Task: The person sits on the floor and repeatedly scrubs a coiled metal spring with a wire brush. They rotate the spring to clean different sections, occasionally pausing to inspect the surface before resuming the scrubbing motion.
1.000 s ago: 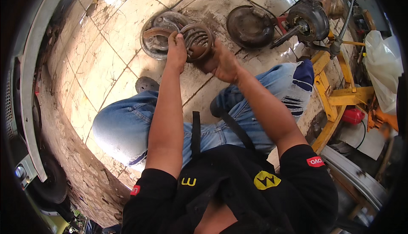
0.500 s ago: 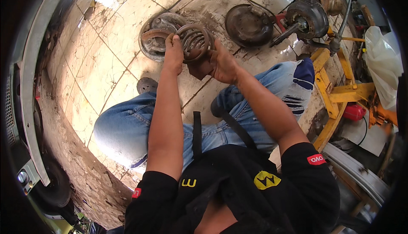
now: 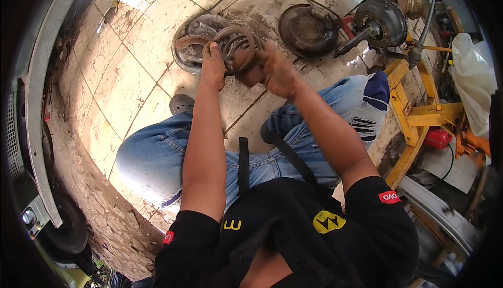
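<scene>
Above the tiled floor, a large rusty coil spring point(image 3: 252, 48) is held by my left hand point(image 3: 212, 67), its fingers closed on the near-left side of the coil. At the spring's right side my right hand point(image 3: 281, 73) is closed on a brown flat sheet point(image 3: 251, 76), which reaches against the coils. Motion blurs the fingers and the sheet, so whether it is cloth or abrasive paper I cannot tell. Just beyond and left of the spring lies a round metal backing plate point(image 3: 183, 61) with a rusty curved brake shoe point(image 3: 189, 41) on it.
A second dark round plate point(image 3: 308, 30) lies to the right of the spring. Further right, an axle hub point(image 3: 380, 23) stands by a yellow metal stand point(image 3: 403, 107). A white plastic bag point(image 3: 471, 78) and a red object point(image 3: 437, 138) are at the right edge.
My right hand and the brown sheet have shifted slightly to the right and now blur with motion. The spring has tilted a little in my left hand, which stays in place.
</scene>
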Action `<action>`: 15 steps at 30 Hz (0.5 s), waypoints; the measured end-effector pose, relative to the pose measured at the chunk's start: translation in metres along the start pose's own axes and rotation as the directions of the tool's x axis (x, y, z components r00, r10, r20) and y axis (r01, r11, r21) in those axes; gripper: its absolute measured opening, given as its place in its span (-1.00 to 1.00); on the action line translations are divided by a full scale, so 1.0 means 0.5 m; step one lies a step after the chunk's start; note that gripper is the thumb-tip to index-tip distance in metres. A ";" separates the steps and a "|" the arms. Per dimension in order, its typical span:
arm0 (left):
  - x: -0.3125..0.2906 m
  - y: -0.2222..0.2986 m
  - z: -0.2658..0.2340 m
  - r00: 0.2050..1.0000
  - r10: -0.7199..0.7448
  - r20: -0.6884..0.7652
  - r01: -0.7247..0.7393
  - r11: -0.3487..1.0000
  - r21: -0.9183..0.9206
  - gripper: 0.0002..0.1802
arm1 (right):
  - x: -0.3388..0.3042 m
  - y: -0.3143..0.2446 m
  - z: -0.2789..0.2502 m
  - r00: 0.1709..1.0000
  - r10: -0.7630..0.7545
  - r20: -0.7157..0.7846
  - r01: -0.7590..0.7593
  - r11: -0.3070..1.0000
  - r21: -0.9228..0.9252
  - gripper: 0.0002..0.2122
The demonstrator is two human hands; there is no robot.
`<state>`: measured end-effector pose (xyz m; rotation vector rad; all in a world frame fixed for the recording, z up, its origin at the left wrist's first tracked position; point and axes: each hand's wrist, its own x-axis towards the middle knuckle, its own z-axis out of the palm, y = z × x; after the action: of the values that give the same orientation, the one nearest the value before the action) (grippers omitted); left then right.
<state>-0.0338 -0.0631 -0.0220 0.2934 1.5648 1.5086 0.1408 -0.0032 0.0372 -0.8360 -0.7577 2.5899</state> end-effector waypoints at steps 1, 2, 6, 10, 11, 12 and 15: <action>0.000 -0.004 -0.004 1.000 0.015 0.020 -0.015 1.000 -0.015 -0.44 | -0.012 -0.020 0.010 0.998 -0.065 -0.007 0.065 0.997 0.051 -0.44; -0.002 -0.010 -0.005 1.000 0.014 -0.006 -0.014 1.000 0.000 -0.43 | -0.010 -0.009 0.012 0.999 -0.028 -0.026 0.028 0.999 0.015 -0.45; -0.011 0.001 -0.003 0.999 0.001 -0.049 0.000 1.000 0.015 -0.36 | -0.001 0.016 0.007 0.999 0.034 -0.009 -0.034 0.998 -0.060 -0.55; -0.030 0.069 -0.002 0.961 -0.276 0.011 0.258 0.912 0.317 -0.25 | 0.006 -0.016 -0.025 0.997 -0.069 -0.021 0.069 0.997 0.019 -0.61; -0.035 0.094 0.006 0.962 -0.274 0.004 0.248 0.874 0.418 -0.24 | 0.008 -0.012 -0.030 0.995 -0.089 -0.049 0.090 0.996 0.004 -0.61; -0.045 0.113 0.022 0.990 -0.143 -0.006 0.125 0.845 0.520 -0.25 | 0.010 -0.012 -0.036 0.991 -0.111 -0.079 0.111 0.994 -0.010 -0.60; -0.034 0.115 0.020 0.987 0.097 0.129 -0.155 0.791 0.592 -0.28 | 0.001 -0.013 -0.031 0.995 -0.095 -0.011 0.095 0.995 -0.006 -0.57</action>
<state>-0.0403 -0.0557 0.0380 0.8353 1.9508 1.0268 0.1507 0.0083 0.0302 -0.7963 -0.7824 2.4988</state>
